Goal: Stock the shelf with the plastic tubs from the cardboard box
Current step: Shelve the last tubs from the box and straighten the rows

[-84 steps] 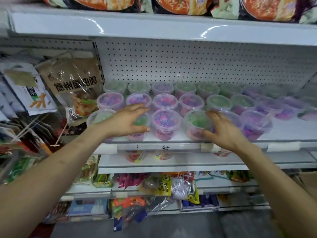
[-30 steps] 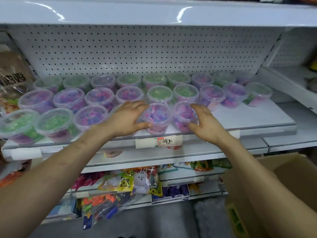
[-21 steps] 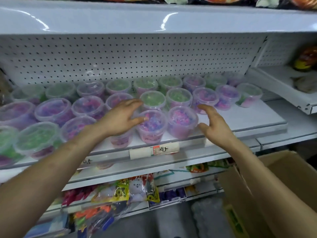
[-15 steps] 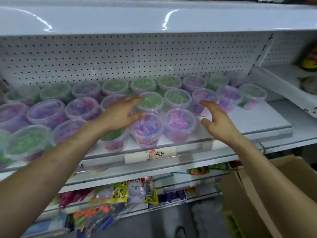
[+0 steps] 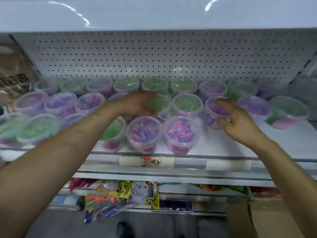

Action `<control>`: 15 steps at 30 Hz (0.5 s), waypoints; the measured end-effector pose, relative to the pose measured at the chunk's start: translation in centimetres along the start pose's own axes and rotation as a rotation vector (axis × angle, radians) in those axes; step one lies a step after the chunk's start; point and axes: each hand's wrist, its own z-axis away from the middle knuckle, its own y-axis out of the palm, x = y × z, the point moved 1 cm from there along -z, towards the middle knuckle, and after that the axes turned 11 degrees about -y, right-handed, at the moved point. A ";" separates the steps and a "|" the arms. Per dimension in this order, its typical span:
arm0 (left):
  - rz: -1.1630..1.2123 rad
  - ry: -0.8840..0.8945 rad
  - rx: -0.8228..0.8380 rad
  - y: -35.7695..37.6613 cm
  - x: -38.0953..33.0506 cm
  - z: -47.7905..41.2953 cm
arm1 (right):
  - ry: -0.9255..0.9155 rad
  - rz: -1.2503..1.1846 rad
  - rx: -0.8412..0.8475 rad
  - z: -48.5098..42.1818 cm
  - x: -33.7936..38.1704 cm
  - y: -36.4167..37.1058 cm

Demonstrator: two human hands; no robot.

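Observation:
Several clear plastic tubs with green or pink-purple contents stand in three rows on the white shelf (image 5: 228, 143). My left hand (image 5: 135, 105) reaches into the middle row and curls its fingers and thumb round the left side of a green tub (image 5: 158, 103). My right hand (image 5: 238, 122) is at the right side of a purple tub (image 5: 214, 112) in the same row, its loosely bent fingers touching the tub's rim and wall. Two pink-purple tubs (image 5: 145, 133) stand at the front edge between my arms. A corner of the cardboard box (image 5: 260, 220) shows at the bottom right.
The shelf above (image 5: 154, 12) overhangs the tubs, and a pegboard wall (image 5: 154, 55) closes the back. A price strip (image 5: 151, 162) runs along the front edge. Snack bags (image 5: 120, 191) fill the lower shelves. A brown bag (image 5: 12, 76) hangs at the far left.
Both hands have moved back from the front row of tubs to the middle row. The left hand has closed round a green tub and the right hand has come against a purple one.

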 end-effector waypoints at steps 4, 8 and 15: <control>-0.027 0.006 -0.008 -0.2 0.2 -0.9 | -0.003 0.007 0.006 -0.8 -0.8 0.6; -0.023 0.006 -0.010 -0.4 0.6 -1.6 | -0.011 0.011 0.004 -1.7 -0.8 1.1; -0.096 0.013 0.037 0.0 1.0 -3.2 | -0.012 0.060 0.038 -2.0 -1.2 0.6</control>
